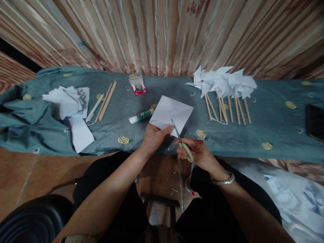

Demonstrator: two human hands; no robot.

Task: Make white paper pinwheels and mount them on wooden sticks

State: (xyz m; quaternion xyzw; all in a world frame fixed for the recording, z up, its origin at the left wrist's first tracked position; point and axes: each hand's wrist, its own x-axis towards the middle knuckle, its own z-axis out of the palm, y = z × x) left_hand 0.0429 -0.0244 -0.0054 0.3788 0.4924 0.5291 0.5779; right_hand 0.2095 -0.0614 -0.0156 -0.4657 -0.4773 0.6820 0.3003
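My left hand (pixel 155 136) pinches the near left edge of a white paper square (pixel 172 109), thumb on top and fingers beneath. The square is turned with its corners out, and faint crease lines show on it. In my right hand (pixel 196 152) are scissors (pixel 186 150) with pale green handles. Their blades lie along the sheet's near corner, pointing toward its middle, close to my left thumb. How far the cut runs I cannot tell. Just left of the sheet lies a green and white glue stick (pixel 140 116).
Several paper pinwheels (pixel 222 82) on wooden sticks lie at right. A red and white box (pixel 138 86) of small metal pieces stands at the back. Left are loose sticks (pixel 106 101) and cut paper sheets (pixel 73 101). A dark phone-like object (pixel 315 121) rests far right on the green cloth (pixel 275 125).
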